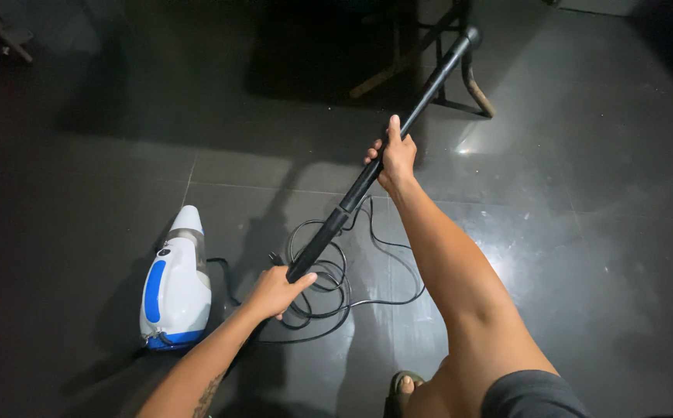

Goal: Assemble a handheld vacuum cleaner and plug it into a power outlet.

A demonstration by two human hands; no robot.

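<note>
Your hands both grip the black tube [383, 155], which runs up and away from you: left hand [276, 292] closed on its near end, right hand [393, 157] closed midway, vacuum [175, 282] lying left of it.

The scene is dim, with most of the dark tiled floor [584, 255] sinking into near black toward the top corners and left edge. Light seems to come from above and behind the person, throwing arm shadows forward across the tiles. A small glare spot [464, 147] shines on the glossy floor, with a softer sheen nearer the lower right. The wide lens bends the tile seams at the edges. The furniture legs [472, 81] at the top are murky, perhaps slightly soft.
</note>
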